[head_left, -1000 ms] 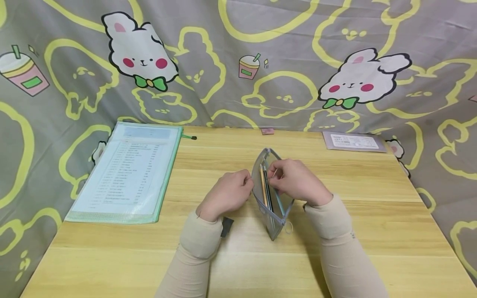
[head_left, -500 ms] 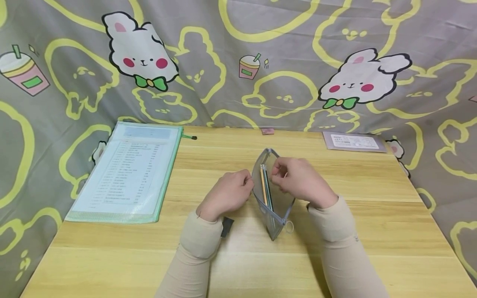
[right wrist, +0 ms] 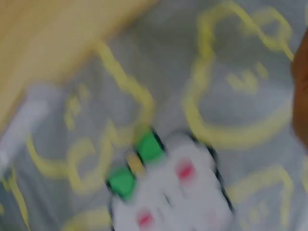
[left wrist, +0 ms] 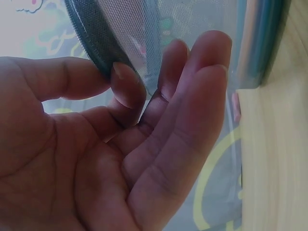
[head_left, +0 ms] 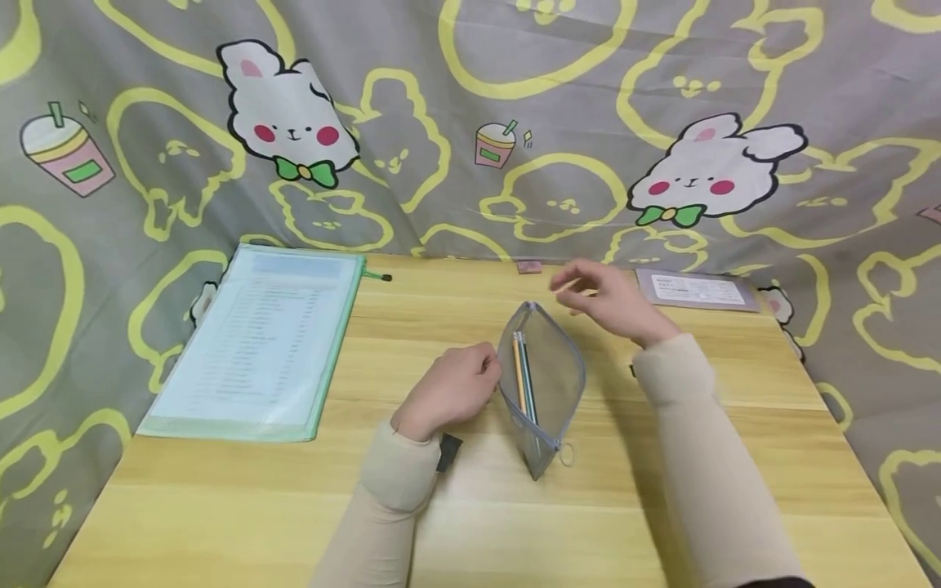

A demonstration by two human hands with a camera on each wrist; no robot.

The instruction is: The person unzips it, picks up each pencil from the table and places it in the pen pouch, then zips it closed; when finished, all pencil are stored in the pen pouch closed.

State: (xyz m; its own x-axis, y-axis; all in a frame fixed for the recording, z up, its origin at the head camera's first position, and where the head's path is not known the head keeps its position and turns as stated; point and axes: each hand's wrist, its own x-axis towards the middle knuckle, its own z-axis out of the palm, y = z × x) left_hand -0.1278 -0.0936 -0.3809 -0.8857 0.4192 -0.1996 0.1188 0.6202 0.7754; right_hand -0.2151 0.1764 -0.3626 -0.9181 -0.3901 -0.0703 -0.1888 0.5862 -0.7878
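Note:
A grey mesh zip pencil pouch (head_left: 564, 371) stands on the table with its mouth spread wide. Inside it lean a few pencils (head_left: 524, 380), one yellowish and one dark green. My left hand (head_left: 457, 382) pinches the pouch's left rim between thumb and forefinger, as the left wrist view shows, where the zip edge (left wrist: 94, 36) runs into the grip. My right hand (head_left: 613, 304) is in the air beyond the pouch's far right side, fingers loosely bent and holding nothing visible. Only a blurred sliver of that hand (right wrist: 301, 91) shows in the right wrist view.
At the table's back edge lies a small pinkish block (head_left: 529, 267). A purple-grey packet with a white label (head_left: 698, 290) is at the back right. On the left lies a green-edged document bag (head_left: 250, 351). A patterned curtain (head_left: 412, 163) hangs behind the table.
My right hand has come out of the pouch and moved up and away toward the back of the table. My left hand keeps its hold on the rim. The head view has shifted slightly.

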